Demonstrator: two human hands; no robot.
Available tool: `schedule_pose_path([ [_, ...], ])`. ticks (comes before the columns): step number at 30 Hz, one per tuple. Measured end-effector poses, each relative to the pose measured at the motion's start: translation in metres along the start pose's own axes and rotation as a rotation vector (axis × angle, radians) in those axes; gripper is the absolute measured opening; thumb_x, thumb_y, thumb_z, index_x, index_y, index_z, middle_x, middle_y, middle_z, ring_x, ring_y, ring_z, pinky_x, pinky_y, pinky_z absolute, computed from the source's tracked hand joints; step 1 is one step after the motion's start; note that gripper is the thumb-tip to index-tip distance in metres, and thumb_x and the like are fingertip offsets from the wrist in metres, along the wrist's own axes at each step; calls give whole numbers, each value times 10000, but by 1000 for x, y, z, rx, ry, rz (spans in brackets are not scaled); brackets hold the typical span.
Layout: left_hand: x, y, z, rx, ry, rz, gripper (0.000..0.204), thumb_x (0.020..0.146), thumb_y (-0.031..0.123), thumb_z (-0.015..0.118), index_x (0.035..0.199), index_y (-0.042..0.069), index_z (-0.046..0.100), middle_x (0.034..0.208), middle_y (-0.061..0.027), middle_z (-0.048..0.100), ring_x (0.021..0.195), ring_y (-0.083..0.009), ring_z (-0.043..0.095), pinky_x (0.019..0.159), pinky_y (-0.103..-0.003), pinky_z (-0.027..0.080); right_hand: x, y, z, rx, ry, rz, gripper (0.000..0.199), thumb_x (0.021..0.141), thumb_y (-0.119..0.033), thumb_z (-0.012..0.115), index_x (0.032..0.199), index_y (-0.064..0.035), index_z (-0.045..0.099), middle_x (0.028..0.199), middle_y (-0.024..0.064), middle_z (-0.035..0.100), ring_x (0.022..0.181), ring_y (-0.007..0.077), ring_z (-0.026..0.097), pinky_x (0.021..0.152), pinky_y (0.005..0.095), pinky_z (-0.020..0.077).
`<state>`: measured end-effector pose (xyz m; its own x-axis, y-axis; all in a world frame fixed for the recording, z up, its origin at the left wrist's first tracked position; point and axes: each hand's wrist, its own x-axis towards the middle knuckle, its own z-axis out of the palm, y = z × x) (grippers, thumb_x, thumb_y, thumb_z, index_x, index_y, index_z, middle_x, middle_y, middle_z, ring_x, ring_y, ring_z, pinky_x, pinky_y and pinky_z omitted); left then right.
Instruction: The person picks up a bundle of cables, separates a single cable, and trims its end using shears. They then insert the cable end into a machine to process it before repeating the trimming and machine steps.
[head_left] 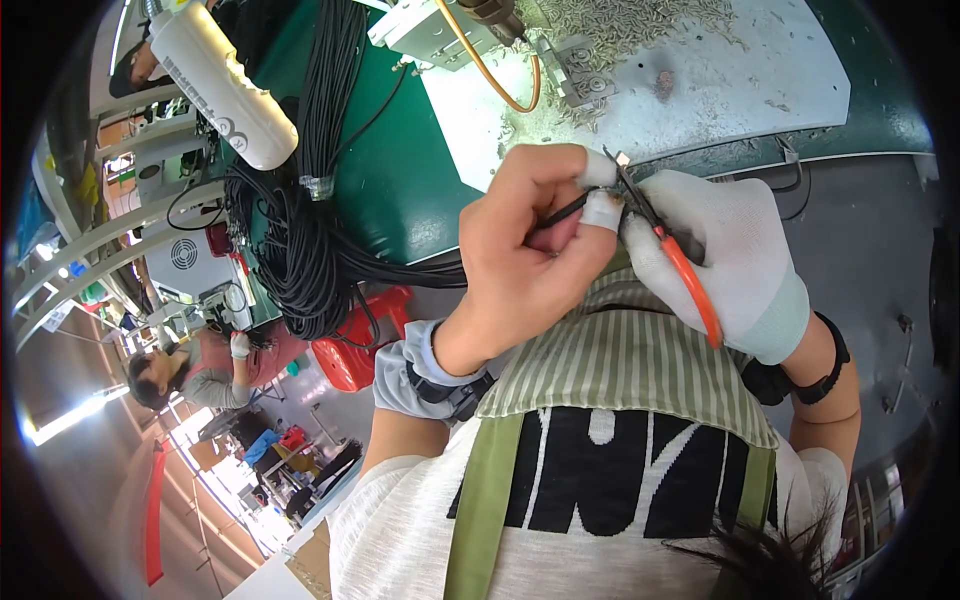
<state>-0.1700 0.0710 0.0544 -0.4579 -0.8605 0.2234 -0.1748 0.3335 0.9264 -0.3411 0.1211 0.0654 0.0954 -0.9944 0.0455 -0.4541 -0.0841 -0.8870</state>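
Note:
My left hand (520,245) is bare except for white wraps on the thumb and index fingertip. Its fingers are closed on a thin black cable (565,211), pinched near the cable's end. A white knit glove covers my right hand (740,255), which grips small pliers (687,285) with an orange-red handle and dark jaws. The jaws lie right beside my left fingertips, and a tiny pale piece (622,159) shows at their tip. What the jaws touch is too small to tell. Both hands are held up at the table's near edge, above my striped apron (630,365).
A white board (740,100) strewn with small metallic-looking scraps lies on the green table (400,205). Beyond my hands stands a machine (425,30) with an orange tube. A large black cable bundle (300,275) hangs at left, above a red stool (345,360). A co-worker (205,370) sits farther left.

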Motion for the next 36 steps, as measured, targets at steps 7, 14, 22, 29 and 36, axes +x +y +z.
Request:
schedule_pose_path([
  [7, 1, 1, -9, -83, -96, -166, 160, 817, -49, 611, 944, 1, 527, 648, 59, 478, 551, 18, 357, 502, -153, 272, -1, 7, 8, 95, -8, 36, 152, 807, -176, 658, 790, -50, 576, 595, 128, 542, 501, 310, 551, 466, 352, 413],
  [14, 2, -5, -5, -88, -43, -257, 115, 843, -34, 613, 917, -10, 529, 685, 43, 527, 590, 12, 410, 525, -148, 316, 2, 11, 14, -282, 266, -219, 103, 811, -89, 628, 850, 6, 615, 605, 119, 540, 485, 212, 483, 497, 304, 417],
  [22, 20, -21, -15, -432, -34, -512, 125, 843, -16, 628, 943, 4, 557, 736, 38, 577, 626, 8, 465, 513, -157, 332, 11, 19, 10, 105, 69, 48, 121, 821, -152, 633, 800, -43, 584, 554, 142, 482, 511, 313, 514, 515, 389, 429],
  [29, 61, -52, -35, -458, 9, -447, 122, 841, 7, 625, 949, 39, 578, 749, 26, 599, 612, -12, 496, 507, -166, 344, 75, 33, -17, 229, -39, 140, 235, 887, -203, 607, 802, 15, 585, 563, 65, 560, 454, 128, 548, 424, 255, 414],
  [36, 87, -54, -48, -340, -209, -368, 141, 794, 8, 674, 890, 32, 573, 719, 18, 593, 604, -27, 513, 532, -177, 392, 103, 26, -31, 528, -233, 296, 287, 863, -223, 660, 743, 20, 567, 577, 79, 594, 449, 136, 586, 393, 264, 437],
])
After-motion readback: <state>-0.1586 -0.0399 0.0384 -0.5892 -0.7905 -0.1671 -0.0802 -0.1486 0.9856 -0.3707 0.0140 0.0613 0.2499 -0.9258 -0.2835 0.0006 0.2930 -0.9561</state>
